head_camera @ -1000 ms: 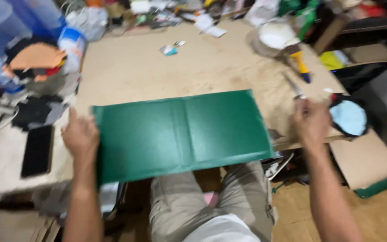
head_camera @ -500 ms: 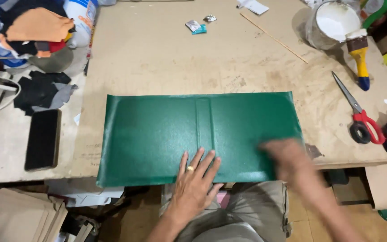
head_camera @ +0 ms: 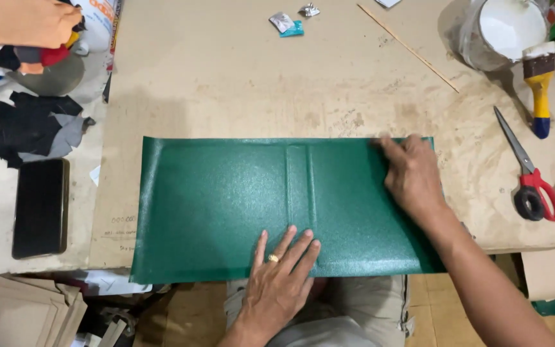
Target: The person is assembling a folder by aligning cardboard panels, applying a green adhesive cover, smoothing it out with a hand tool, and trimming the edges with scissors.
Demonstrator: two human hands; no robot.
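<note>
Both hands lie flat, fingers spread, gripping nothing: left hand (head_camera: pixel 282 277) on the green sheet's (head_camera: pixel 226 205) near edge, right hand (head_camera: pixel 412 175) at its far right corner. Uneven pressure could crease or skew it toward the scissors (head_camera: pixel 529 175) further right.

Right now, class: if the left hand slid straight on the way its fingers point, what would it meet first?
The left hand points up-right across the green sheet. It would likely first cross the sheet's raised centre strip; beyond lies bare board.

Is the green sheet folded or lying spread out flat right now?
Spread flat. The green sheet lies open on the board, spine creases showing mid-sheet, left hand and right hand pressing it down.
</note>
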